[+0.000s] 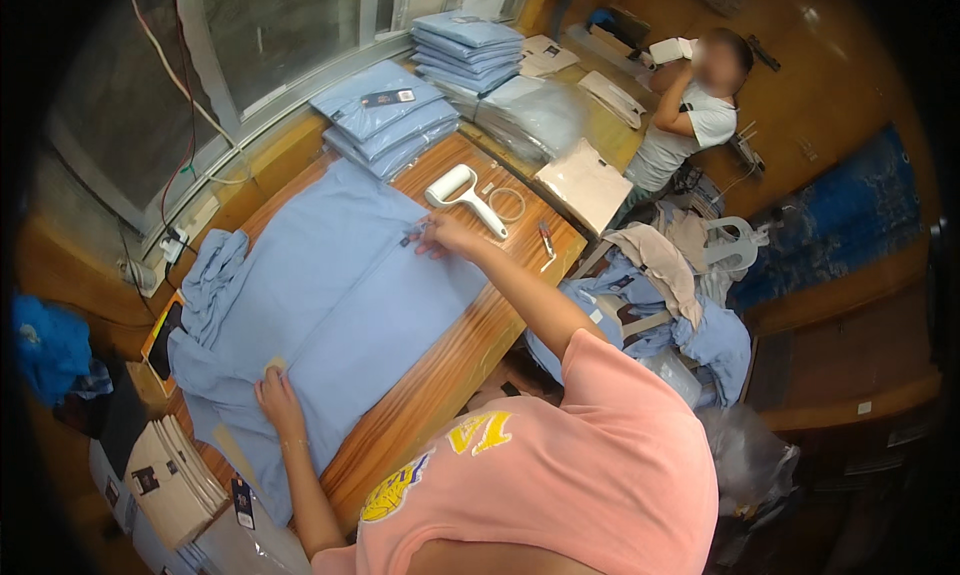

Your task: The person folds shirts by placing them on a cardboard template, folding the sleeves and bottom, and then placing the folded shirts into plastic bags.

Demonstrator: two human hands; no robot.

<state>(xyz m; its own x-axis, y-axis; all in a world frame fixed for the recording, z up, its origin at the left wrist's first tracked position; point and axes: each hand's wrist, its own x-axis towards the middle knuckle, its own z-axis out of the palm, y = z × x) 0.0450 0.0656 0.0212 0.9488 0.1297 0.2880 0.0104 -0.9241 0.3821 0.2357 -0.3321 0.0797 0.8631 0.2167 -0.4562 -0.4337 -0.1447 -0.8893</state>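
A light blue shirt [300,285] lies spread over the wooden table, with a long straight edge running across it. My right hand [440,237] has its fingers closed on the cloth at the shirt's far right part, beside a small dark label [406,241]. Lower on the left, my left hand [277,395] rests on the cloth, its fingers closed at a small tan piece [275,363] that looks like card. Part of that piece is hidden by the fingers. A flat tan strip [232,450] lies along the garment's near left edge.
Folded blue shirts [385,115] are stacked behind the spread one. A white lint roller [465,195], a ring of tape [508,205] and a red cutter [545,237] lie at the right. Folded beige garments [175,480] stand lower left. Another person [680,125] sits far right.
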